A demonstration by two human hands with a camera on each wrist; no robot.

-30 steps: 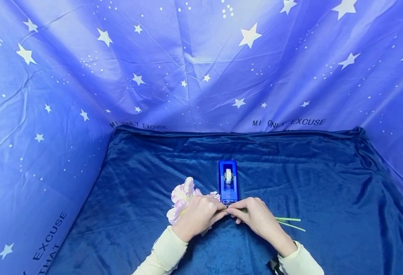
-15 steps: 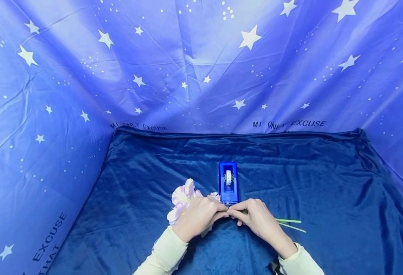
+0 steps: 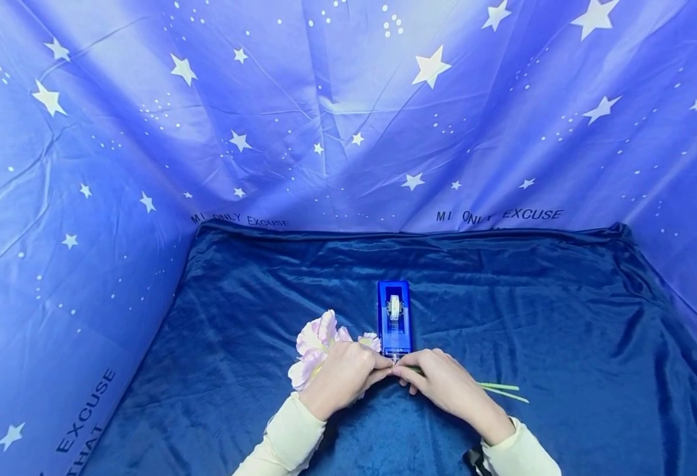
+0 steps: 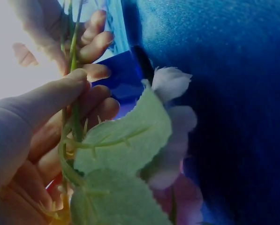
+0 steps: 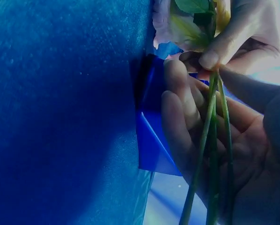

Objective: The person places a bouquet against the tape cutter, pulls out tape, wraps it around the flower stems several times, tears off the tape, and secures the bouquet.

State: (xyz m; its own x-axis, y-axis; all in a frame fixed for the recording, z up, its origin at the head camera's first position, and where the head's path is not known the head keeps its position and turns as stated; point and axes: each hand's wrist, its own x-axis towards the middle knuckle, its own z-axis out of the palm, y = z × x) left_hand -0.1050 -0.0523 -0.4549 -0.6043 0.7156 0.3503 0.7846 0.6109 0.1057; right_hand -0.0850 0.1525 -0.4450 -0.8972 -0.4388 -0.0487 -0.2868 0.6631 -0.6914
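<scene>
Remotely, I watched the left hand (image 3: 344, 371) and right hand (image 3: 444, 385) pinch flower stems (image 5: 214, 154) beside a tape dispenser (image 3: 394, 319); tight bunching seemed wise.

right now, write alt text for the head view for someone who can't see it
A person's left grip and right grip pinch green stems of pale pink flowers at the near end of a blue tape dispenser. Dark blue cloth lies beneath; starry blue fabric hangs behind.
</scene>
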